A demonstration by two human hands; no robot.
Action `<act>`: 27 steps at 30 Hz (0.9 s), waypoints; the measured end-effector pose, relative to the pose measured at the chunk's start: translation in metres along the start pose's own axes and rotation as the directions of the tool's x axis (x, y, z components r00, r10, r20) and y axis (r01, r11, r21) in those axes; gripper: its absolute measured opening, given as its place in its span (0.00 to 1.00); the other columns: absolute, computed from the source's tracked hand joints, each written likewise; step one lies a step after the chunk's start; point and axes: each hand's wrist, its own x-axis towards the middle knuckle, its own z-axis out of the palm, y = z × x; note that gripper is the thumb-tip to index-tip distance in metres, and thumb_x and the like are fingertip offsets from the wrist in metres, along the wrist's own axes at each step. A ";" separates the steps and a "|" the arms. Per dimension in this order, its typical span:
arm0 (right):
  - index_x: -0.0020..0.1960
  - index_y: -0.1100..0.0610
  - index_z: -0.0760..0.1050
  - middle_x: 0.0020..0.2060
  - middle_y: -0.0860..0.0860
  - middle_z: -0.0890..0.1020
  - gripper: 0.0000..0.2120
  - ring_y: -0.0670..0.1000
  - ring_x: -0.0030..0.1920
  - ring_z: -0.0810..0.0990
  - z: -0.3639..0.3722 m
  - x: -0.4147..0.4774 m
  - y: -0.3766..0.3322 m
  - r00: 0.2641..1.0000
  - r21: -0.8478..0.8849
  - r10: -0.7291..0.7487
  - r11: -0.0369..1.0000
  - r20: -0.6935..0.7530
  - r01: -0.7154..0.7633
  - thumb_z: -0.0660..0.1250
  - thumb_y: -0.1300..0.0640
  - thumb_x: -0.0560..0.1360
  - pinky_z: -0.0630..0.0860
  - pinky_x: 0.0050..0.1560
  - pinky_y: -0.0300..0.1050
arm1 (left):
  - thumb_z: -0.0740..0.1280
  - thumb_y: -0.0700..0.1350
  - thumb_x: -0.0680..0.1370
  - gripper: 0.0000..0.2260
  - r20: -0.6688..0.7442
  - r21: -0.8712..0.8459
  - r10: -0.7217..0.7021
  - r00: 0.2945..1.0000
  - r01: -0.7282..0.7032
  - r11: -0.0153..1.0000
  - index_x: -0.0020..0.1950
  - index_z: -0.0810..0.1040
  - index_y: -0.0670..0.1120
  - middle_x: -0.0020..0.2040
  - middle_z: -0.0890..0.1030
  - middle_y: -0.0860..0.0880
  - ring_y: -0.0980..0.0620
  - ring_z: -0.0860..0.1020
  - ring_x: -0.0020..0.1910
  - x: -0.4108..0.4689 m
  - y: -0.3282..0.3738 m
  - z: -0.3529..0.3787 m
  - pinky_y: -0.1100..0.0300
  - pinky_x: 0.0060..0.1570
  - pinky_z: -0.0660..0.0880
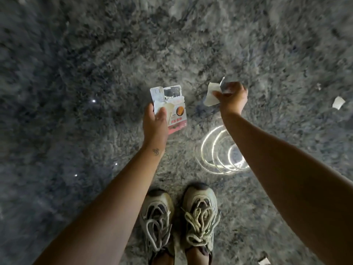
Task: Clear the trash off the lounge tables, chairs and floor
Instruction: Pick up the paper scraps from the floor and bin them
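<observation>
The left hand grips a torn-open snack packet, thumb across its face, above the grey marbled floor. The right hand pinches crumpled white paper scraps. Another white scrap lies on the floor well to the right, and a torn piece lies near the right sneaker.

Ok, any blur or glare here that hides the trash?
Head view: dim overall; the floor smears with blur toward the edges; ring-shaped glare marks it right of centre; the packet in the left hand and paper in the right hand are clear.
</observation>
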 end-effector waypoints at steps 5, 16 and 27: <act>0.61 0.59 0.69 0.61 0.55 0.68 0.28 0.47 0.49 0.70 0.021 0.013 0.003 0.998 -0.030 0.042 0.999 0.046 -0.041 0.76 0.62 0.64 0.64 0.50 0.29 | 0.57 0.39 0.80 0.07 -0.008 0.057 0.011 1.000 -0.010 0.998 0.54 0.71 0.48 0.53 0.78 0.47 0.53 0.80 0.46 0.006 -0.013 0.002 0.58 0.36 0.79; 0.39 0.55 0.73 0.44 0.55 0.80 0.08 0.53 0.48 0.78 0.002 -0.018 -0.018 0.984 -0.193 0.033 0.981 0.177 0.002 0.71 0.54 0.71 0.71 0.43 0.40 | 0.57 0.38 0.80 0.07 -0.063 0.144 0.003 0.998 0.006 0.990 0.54 0.72 0.47 0.56 0.78 0.43 0.46 0.78 0.51 -0.018 -0.003 -0.012 0.54 0.46 0.77; 0.37 0.56 0.74 0.28 0.50 0.77 0.08 0.41 0.26 0.72 -0.115 -0.160 -0.147 0.833 0.189 -0.265 0.962 0.486 0.196 0.72 0.60 0.70 0.66 0.28 0.30 | 0.57 0.36 0.80 0.11 -0.055 -0.040 0.012 0.998 -0.014 0.999 0.62 0.71 0.41 0.55 0.78 0.43 0.53 0.79 0.45 -0.123 0.123 -0.015 0.69 0.31 0.76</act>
